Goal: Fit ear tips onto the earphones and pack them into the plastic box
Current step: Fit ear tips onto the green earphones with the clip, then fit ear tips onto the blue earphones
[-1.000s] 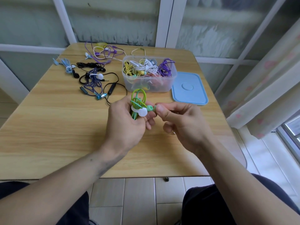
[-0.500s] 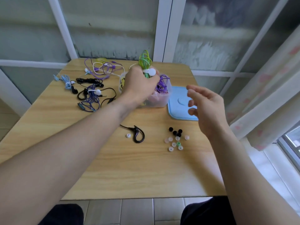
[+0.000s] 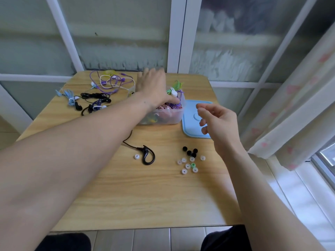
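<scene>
Step in hand: packing. Green earphones (image 3: 174, 87), coiled, lie on top of the heap inside the plastic box (image 3: 168, 118), at its far right corner. Left hand (image 3: 154, 87) is over the box, fingers spread flat, grip released; thumb rests among the cords just beside the green coil. Right hand (image 3: 217, 120) hangs above the blue lid (image 3: 190, 129) right of the box, fingers loosely curled, grasping nothing.

Next, by my judgement: take the black ear-hook earphone (image 3: 147, 155) lying in front of the box, and fit a tip. A translucent tip (image 3: 136, 156) sits just left of it; loose ear tips (image 3: 189, 160) (black, clear, one green) cluster in front of the lid.

Materials: box translucent, rigid; tips soft, ring-shaped, small, calling for a fingertip pinch. More cords (image 3: 94, 100) tangled left of the box. Desk (image 3: 126, 196) pale woodgrain.
</scene>
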Demonstrator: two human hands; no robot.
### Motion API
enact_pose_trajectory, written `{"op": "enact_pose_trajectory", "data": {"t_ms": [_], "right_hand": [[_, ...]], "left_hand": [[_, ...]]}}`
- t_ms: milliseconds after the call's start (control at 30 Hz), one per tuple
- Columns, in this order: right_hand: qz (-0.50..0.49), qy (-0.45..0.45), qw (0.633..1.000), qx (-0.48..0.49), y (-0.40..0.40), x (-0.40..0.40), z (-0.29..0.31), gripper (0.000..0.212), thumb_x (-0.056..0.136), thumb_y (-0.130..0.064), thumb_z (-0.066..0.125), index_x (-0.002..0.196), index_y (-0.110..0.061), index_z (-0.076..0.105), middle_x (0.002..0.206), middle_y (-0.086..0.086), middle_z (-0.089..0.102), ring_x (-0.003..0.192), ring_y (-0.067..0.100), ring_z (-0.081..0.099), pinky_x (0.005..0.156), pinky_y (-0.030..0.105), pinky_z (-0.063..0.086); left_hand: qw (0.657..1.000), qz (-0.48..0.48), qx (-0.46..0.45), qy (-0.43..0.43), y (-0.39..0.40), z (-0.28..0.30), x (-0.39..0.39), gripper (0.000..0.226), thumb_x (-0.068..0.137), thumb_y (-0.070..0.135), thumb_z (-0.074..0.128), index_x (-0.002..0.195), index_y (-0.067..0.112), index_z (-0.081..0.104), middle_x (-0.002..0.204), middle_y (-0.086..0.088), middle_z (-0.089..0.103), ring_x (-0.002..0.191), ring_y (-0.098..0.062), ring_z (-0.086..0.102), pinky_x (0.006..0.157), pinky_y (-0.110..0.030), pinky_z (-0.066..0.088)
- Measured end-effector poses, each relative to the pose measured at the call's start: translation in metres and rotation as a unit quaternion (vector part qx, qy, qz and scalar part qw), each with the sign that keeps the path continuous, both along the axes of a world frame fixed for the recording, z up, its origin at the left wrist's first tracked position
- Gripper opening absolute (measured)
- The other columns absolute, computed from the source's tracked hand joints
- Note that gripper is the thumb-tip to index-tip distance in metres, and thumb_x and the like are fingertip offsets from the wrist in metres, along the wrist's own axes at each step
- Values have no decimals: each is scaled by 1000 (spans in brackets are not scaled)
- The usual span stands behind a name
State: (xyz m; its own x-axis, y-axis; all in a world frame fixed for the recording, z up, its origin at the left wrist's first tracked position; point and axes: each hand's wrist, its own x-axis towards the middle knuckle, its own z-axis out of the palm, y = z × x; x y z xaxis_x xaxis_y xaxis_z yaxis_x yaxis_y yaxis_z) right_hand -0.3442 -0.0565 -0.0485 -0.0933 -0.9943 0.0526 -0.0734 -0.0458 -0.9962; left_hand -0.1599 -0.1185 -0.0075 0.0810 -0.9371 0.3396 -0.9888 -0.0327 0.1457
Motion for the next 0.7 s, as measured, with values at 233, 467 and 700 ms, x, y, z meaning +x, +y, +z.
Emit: {"op": "enact_pose_trajectory", "data": {"t_ms": [233,467,700], "right_hand": [[-15,52,997,-54,-1,4,-3,17,91,-13,64,87,-25,74,78,-10,69,54,4,58,56,30,45],[12,206,960,-187,2,19,-8,25,92,-16,63,114,-24,70,113,-9,64,99,0,60,78,19,51],[168,322,901,-238,0,33,-19,52,101,-31,55,149,-20,40,159,-8,31,151,11,18,122,36,20]], "left_hand": [[980,-177,-83,-19,9,-9,0,25,77,25,77,94,16,61,98,-4,63,95,-27,53,81,-35,33],[985,-162,-51,11,23,-21,-8,17,91,21,57,95,22,74,103,0,63,107,-25,45,92,-37,29],[952,-137,-199,188,67,-24,49,27,75,-4,49,92,11,65,98,-4,59,96,-22,55,87,-35,45]]}}
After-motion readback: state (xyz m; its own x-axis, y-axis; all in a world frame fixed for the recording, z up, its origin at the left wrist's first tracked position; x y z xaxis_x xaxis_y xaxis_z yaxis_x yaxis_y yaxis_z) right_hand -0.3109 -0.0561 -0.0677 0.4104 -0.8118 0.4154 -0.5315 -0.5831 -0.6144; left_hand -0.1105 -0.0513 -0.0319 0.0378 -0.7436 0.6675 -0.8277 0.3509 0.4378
